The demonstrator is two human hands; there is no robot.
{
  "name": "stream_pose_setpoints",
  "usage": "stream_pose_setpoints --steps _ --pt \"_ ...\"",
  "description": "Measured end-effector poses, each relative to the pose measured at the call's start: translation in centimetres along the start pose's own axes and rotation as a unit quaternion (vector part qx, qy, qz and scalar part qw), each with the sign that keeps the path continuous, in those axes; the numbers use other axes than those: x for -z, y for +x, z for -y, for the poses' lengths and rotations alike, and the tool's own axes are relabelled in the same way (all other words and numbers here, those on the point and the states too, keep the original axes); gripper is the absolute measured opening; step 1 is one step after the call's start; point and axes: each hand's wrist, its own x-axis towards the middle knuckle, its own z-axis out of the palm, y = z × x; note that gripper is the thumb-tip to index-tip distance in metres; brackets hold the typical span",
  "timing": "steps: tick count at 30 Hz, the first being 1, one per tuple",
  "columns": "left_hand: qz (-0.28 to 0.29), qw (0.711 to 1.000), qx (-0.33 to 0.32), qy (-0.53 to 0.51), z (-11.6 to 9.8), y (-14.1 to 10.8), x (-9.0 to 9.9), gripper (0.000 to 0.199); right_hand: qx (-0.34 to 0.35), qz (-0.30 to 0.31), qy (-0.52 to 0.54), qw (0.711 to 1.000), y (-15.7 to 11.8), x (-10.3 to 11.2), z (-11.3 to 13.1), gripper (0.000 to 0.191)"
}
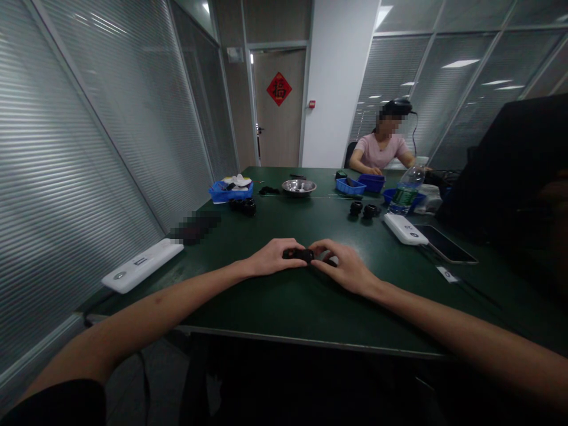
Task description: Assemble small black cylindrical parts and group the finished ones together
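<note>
Near the front of the green table, my left hand [279, 257] is closed round a small black cylindrical part [304, 255], which lies on its side between my hands. My right hand [344, 266] meets its right end with thumb and forefinger curved in a pinch. Under the right palm a small grey-and-black patch shows, too hidden to name. The part's left portion is partly covered by my left fingers.
A white power bank [142, 266] lies at the left, another white power bank [403, 229] and a phone [446, 244] at the right. Behind stand a metal bowl [299, 188], a blue basket [231, 194], several black round parts [369, 211] and a bottle [406, 189]. A person sits across.
</note>
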Motion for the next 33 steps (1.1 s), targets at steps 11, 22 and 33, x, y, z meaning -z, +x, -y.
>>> stream_pose_setpoints --steps 11,22,33 --pt "0.002 1.0 0.008 -0.001 -0.04 -0.02 0.03 0.04 -0.013 -0.007 -0.005 1.0 0.03 0.11 0.32 0.023" --pt "0.002 1.0 0.014 -0.004 -0.43 0.02 0.08 0.039 -0.021 0.001 0.009 1.0 -0.01 0.04 0.05 0.026" --pt "-0.001 1.0 0.011 -0.01 -0.25 0.04 -0.02 0.04 -0.014 -0.007 0.0 1.0 -0.02 -0.05 0.19 0.025"
